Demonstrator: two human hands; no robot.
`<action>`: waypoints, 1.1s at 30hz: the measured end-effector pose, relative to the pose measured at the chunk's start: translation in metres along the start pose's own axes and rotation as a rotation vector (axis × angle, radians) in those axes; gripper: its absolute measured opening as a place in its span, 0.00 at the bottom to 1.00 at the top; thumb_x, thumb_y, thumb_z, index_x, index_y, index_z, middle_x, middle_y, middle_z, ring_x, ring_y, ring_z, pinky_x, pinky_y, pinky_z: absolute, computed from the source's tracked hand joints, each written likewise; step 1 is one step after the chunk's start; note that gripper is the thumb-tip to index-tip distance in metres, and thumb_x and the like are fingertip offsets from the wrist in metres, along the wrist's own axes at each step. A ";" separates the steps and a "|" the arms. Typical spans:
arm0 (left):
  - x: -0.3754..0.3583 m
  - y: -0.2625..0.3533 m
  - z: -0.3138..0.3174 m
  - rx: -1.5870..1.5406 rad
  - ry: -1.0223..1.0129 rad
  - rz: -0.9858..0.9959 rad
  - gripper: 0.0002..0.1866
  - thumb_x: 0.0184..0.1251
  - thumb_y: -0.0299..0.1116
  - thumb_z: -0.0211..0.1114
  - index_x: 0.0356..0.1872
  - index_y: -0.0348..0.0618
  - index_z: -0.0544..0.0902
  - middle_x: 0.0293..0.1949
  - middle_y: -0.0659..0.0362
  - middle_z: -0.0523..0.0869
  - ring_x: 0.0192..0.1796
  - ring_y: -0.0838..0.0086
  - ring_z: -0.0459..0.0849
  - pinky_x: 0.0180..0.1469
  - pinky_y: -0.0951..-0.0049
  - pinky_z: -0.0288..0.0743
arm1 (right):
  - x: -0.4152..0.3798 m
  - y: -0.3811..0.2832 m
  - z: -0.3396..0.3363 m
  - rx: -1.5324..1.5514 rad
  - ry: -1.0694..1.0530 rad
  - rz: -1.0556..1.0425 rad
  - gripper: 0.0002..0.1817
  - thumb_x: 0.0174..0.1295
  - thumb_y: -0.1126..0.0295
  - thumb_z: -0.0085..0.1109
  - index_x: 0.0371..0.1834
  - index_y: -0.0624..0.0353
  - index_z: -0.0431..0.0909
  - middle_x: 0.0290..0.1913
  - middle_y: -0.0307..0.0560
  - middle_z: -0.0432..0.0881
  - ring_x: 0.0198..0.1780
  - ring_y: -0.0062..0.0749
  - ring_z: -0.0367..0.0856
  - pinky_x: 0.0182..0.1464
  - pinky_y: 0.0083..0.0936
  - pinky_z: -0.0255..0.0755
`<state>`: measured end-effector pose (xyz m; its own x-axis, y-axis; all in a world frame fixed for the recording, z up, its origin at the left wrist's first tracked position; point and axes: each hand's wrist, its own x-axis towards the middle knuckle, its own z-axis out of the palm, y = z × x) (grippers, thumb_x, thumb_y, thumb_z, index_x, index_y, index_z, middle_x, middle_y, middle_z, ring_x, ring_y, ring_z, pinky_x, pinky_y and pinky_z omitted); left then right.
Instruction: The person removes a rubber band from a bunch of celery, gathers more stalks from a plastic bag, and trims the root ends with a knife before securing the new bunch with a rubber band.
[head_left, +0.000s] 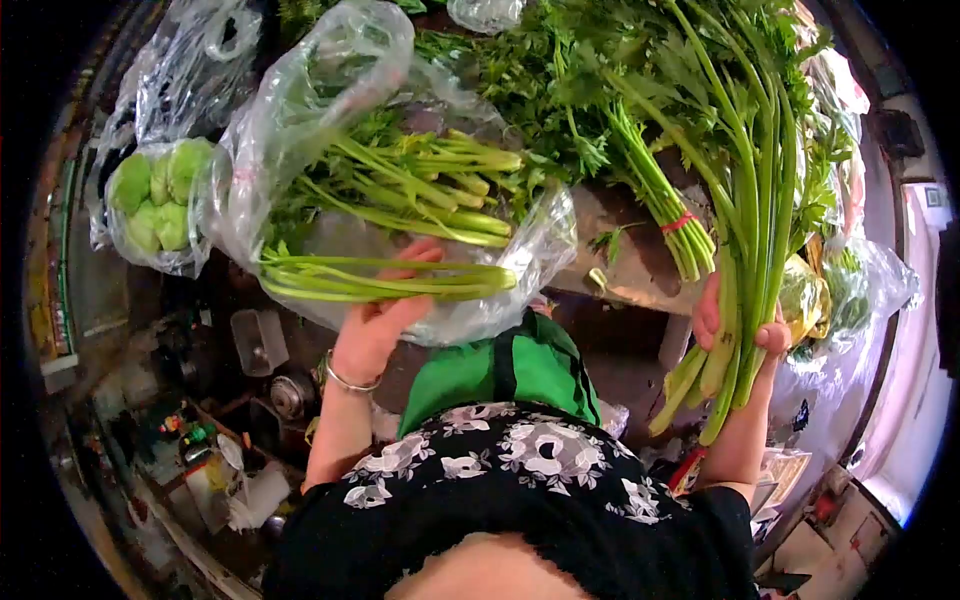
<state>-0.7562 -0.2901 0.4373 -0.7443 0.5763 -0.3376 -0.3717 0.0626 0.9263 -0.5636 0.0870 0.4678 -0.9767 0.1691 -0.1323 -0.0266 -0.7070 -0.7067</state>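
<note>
My left hand, with a bangle at the wrist, is closed around a thin bunch of celery stalks over the near edge of an open clear plastic bag. More cut celery lies in that bag, behind the hand. On the right, my right hand grips a larger bunch of long celery near its base, the leafy tops pointing away from me. Between the hands, a celery bundle tied with a red band rests on the table, touching neither hand.
A bag of round green vegetables lies at the far left. Leafy greens cover the back of the table. Bagged produce is at the right. A small stalk piece lies near the front edge.
</note>
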 end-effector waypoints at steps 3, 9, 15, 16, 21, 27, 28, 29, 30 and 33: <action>-0.020 0.007 -0.012 -0.179 -0.045 -0.052 0.30 0.62 0.28 0.64 0.68 0.34 0.73 0.62 0.43 0.82 0.66 0.53 0.80 0.72 0.53 0.69 | -0.016 0.024 0.009 0.022 -0.046 -0.023 0.43 0.41 0.61 0.71 0.60 0.78 0.66 0.33 0.64 0.76 0.28 0.47 0.79 0.29 0.35 0.78; -0.028 0.002 -0.014 -0.384 -0.113 0.022 0.22 0.63 0.31 0.59 0.58 0.37 0.73 0.53 0.44 0.84 0.59 0.50 0.83 0.67 0.49 0.73 | -0.080 0.046 0.039 0.068 -0.015 -0.140 0.42 0.43 0.63 0.74 0.62 0.68 0.67 0.31 0.57 0.73 0.23 0.42 0.74 0.24 0.31 0.75; -0.011 0.024 0.017 -0.395 -0.169 0.135 0.20 0.63 0.30 0.56 0.56 0.37 0.73 0.51 0.44 0.84 0.57 0.52 0.84 0.65 0.51 0.75 | -0.173 0.046 0.037 0.013 0.139 -0.268 0.40 0.42 0.55 0.75 0.52 0.75 0.69 0.28 0.57 0.75 0.22 0.41 0.75 0.22 0.31 0.75; -0.015 0.024 0.037 -0.286 -0.225 0.106 0.19 0.63 0.30 0.55 0.56 0.37 0.73 0.50 0.44 0.85 0.57 0.53 0.84 0.63 0.51 0.77 | -0.184 0.051 0.038 0.066 0.205 -0.304 0.40 0.42 0.53 0.75 0.51 0.74 0.70 0.28 0.56 0.74 0.23 0.40 0.76 0.22 0.31 0.75; -0.051 -0.017 0.149 0.064 -0.967 -0.206 0.23 0.68 0.23 0.64 0.63 0.38 0.72 0.54 0.52 0.85 0.59 0.65 0.83 0.62 0.60 0.77 | -0.221 0.044 0.040 -0.068 0.433 -0.261 0.41 0.37 0.63 0.72 0.57 0.74 0.70 0.34 0.59 0.78 0.32 0.42 0.82 0.32 0.33 0.82; -0.080 -0.080 0.278 0.060 -1.117 -0.378 0.28 0.73 0.26 0.63 0.71 0.38 0.66 0.53 0.57 0.84 0.55 0.76 0.82 0.48 0.73 0.80 | -0.301 0.075 -0.013 -0.019 0.594 -0.215 0.46 0.37 0.72 0.72 0.66 0.75 0.67 0.45 0.66 0.83 0.41 0.53 0.86 0.48 0.43 0.83; -0.083 -0.090 0.299 0.188 -1.218 -0.345 0.27 0.73 0.27 0.63 0.70 0.37 0.67 0.52 0.56 0.84 0.52 0.75 0.83 0.46 0.72 0.81 | -0.318 0.079 -0.023 -0.035 0.595 -0.127 0.51 0.38 0.75 0.71 0.73 0.71 0.61 0.54 0.62 0.82 0.52 0.49 0.86 0.58 0.40 0.78; -0.088 -0.103 0.318 0.310 -1.323 -0.303 0.26 0.74 0.28 0.63 0.69 0.35 0.68 0.52 0.55 0.85 0.49 0.75 0.85 0.44 0.72 0.82 | -0.335 0.088 -0.030 -0.021 0.627 -0.109 0.54 0.41 0.78 0.72 0.78 0.67 0.57 0.66 0.53 0.77 0.65 0.40 0.78 0.69 0.36 0.69; -0.098 -0.121 0.334 0.337 -1.328 -0.305 0.24 0.74 0.30 0.64 0.66 0.32 0.70 0.49 0.54 0.86 0.42 0.74 0.87 0.43 0.73 0.82 | -0.355 0.097 -0.039 -0.013 0.617 -0.087 0.56 0.43 0.75 0.74 0.80 0.64 0.55 0.70 0.49 0.73 0.69 0.35 0.72 0.72 0.32 0.63; -0.124 -0.159 0.374 0.492 -1.434 -0.437 0.23 0.74 0.31 0.65 0.63 0.29 0.72 0.46 0.54 0.87 0.39 0.74 0.88 0.42 0.73 0.83 | -0.411 0.104 -0.052 0.021 0.660 -0.035 0.59 0.47 0.68 0.77 0.82 0.62 0.50 0.75 0.45 0.67 0.74 0.30 0.63 0.76 0.29 0.55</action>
<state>-0.3976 -0.0666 0.3941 0.5975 0.6869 -0.4138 0.0132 0.5074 0.8616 -0.1534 -0.0208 0.4124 -0.6394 0.5731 -0.5126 -0.0666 -0.7054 -0.7057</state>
